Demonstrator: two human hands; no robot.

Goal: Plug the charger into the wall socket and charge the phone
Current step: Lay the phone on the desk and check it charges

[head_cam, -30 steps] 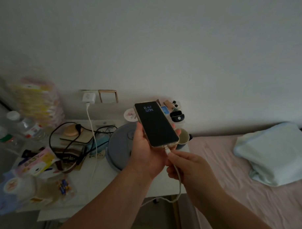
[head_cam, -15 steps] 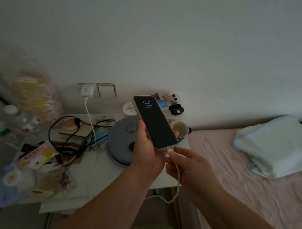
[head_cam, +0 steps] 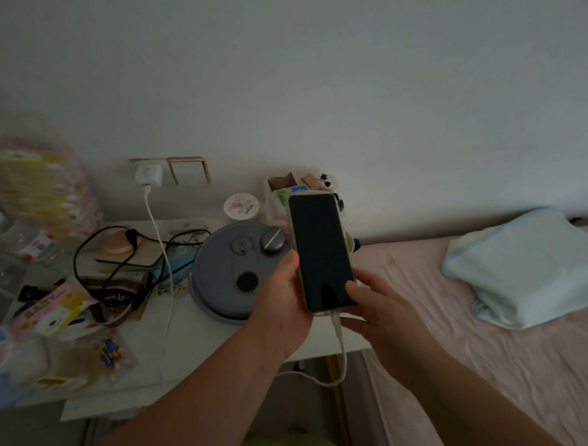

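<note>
A white charger (head_cam: 148,175) sits plugged in the wall socket (head_cam: 135,160) above the bedside table. Its white cable (head_cam: 158,238) runs down over the table, loops below the edge and comes up into the bottom of the phone (head_cam: 320,252). The phone is slim, gold-edged, with a dark screen. My left hand (head_cam: 285,296) grips it from the left side and underneath. My right hand (head_cam: 379,309) touches its lower right corner, thumb on the screen edge, just beside the plugged connector.
The white table (head_cam: 148,334) is crowded: a round grey lidded appliance (head_cam: 232,274), black cords (head_cam: 95,249), snack packets, bottles at far left, a small tub and a box of trinkets by the wall. A pink bed (head_cam: 482,329) with a pale blue pillow (head_cam: 531,264) lies to the right.
The phone's lit clock display has gone dark. My right hand has left the cable connector and shifted up to the phone's lower right corner. The phone has turned more upright.
</note>
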